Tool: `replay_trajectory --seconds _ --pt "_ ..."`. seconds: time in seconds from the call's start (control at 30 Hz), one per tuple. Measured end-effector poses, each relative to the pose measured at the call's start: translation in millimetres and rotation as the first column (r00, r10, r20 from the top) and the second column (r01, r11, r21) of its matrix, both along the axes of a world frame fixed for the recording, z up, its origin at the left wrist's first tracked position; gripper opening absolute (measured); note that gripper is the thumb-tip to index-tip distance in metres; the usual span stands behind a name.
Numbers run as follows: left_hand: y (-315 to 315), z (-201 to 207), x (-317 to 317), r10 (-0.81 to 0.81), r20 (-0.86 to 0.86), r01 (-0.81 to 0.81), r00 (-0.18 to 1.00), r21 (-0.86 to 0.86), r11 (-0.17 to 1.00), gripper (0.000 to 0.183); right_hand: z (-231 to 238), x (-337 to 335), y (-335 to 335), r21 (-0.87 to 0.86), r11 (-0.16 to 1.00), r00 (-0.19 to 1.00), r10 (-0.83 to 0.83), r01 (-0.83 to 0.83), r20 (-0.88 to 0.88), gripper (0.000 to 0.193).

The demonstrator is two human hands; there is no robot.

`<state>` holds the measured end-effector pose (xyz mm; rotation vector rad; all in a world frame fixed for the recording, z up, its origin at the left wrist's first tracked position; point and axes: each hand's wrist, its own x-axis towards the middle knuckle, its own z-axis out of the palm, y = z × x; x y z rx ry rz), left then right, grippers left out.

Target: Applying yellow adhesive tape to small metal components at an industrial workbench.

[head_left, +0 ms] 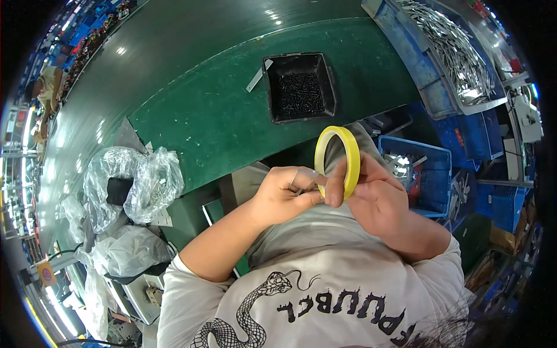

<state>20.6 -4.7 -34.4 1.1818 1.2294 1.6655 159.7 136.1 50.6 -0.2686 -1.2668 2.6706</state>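
Note:
A roll of yellow tape (351, 159) stands upright in front of my body, its pale inner ring showing. My right hand (380, 200) grips it, with fingers reaching through the ring and the thumb at its outer side. My left hand (284, 194) is closed, thumb and fingertips pressed together against the roll's lower left edge. Whatever lies between those left fingertips is hidden. A thin, light loop shows at the left fingers.
On the green table (214, 122) stands a black bin (271, 107) of small dark screws, a flat metal strip (259, 76) leaning on it. Plastic bags (133, 180) lie at left. A blue crate (432, 87) of metal strips stands far right; another blue crate (444, 174) sits lower.

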Motion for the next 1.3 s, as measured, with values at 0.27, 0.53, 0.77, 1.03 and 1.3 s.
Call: replay_trajectory --seconds 0.27,0.53,0.77,1.03,1.3 --pt "-0.4 8.4 5.8 0.027 0.014 -0.026 1.000 -0.038 0.999 0.011 -1.9 -1.6 -1.0 -0.030 1.000 1.000 -0.007 0.007 0.022 0.033" --pt "-1.8 3.4 4.6 -0.004 -0.064 0.002 0.998 -0.029 1.000 0.016 -1.4 -1.0 -2.6 0.033 0.999 1.000 0.006 -0.006 0.009 0.045" --pt "-2.0 10.3 10.2 0.061 -0.004 -0.061 0.998 0.018 0.998 0.018 -3.4 2.2 -7.7 0.008 0.999 0.999 -0.048 0.048 0.015 0.049" --pt "-4.0 15.5 10.3 0.082 -0.084 -0.081 0.993 0.025 0.996 0.015 -2.9 -1.7 -7.5 -0.068 0.997 0.999 -0.031 0.029 -0.033 0.055" --pt "-1.9 18.0 8.2 0.143 -0.255 -0.154 0.956 -0.021 0.988 0.018 -3.1 -2.6 -8.4 -0.158 0.986 0.998 -0.055 0.050 -0.024 0.053"
